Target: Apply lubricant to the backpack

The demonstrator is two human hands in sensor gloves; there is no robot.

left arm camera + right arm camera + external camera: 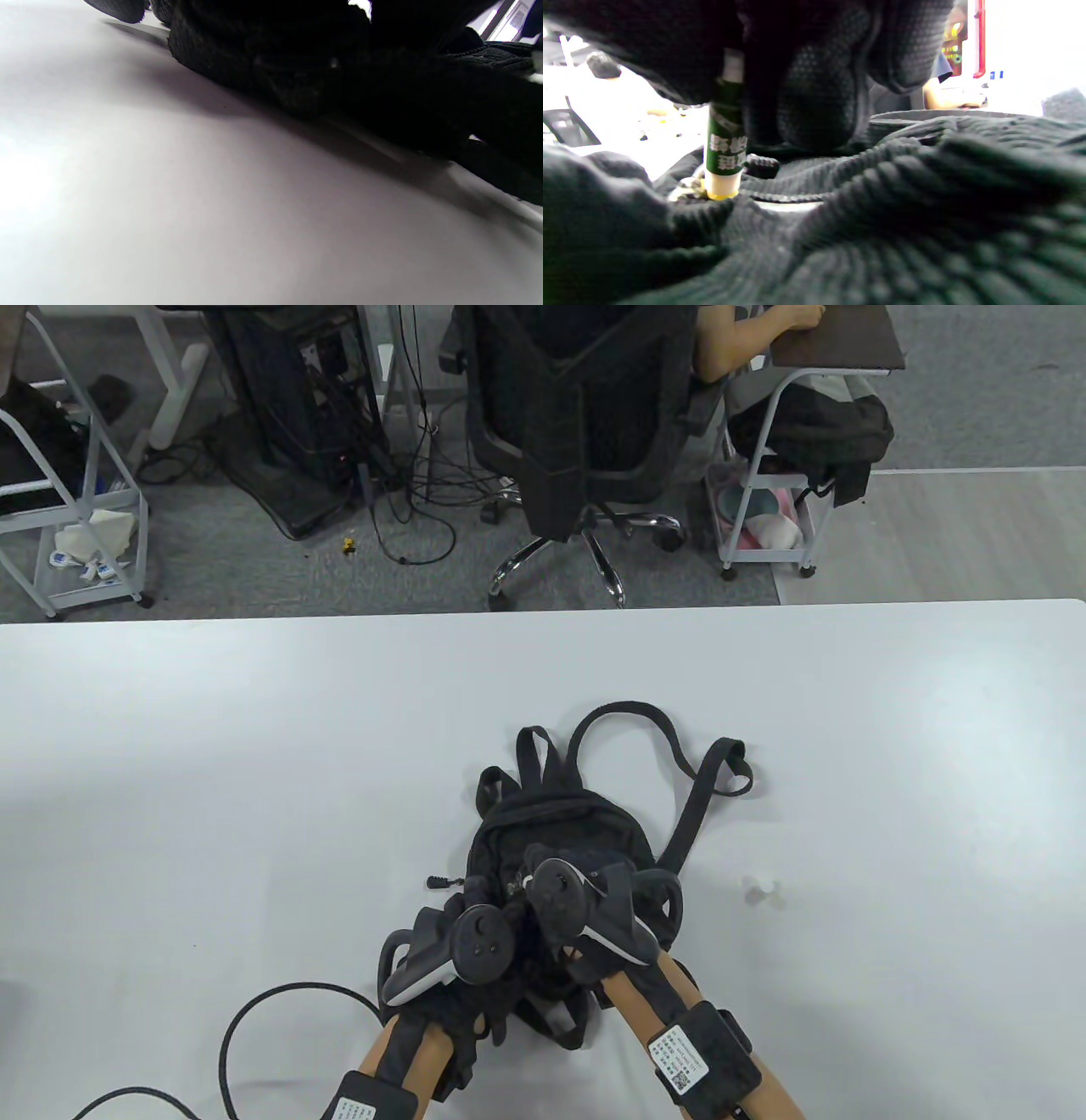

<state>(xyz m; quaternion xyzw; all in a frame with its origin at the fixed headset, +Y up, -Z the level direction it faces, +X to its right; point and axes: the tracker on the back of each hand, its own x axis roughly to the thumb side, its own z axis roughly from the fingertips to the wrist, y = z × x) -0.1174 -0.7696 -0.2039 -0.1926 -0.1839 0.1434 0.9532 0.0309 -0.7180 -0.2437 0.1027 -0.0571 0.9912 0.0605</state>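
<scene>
A small black backpack [551,823] lies on the white table [254,746], straps spread toward the far side. My right hand [543,891] rests on its front and grips a green lubricant stick [725,140] upright, its pale tip pressed on the fabric by the metal zipper [685,190]. The backpack's knit fabric [903,190] fills the right wrist view. My left hand [475,950] lies against the backpack's near left side; its fingers are hidden under the tracker. In the left wrist view only dark fabric [339,63] over the table shows.
A small clear cap [759,888] lies on the table right of the backpack. A black cable [254,1010] loops at the near left. Beyond the far edge stand an office chair [577,432], a white cart [68,475] and a seated person.
</scene>
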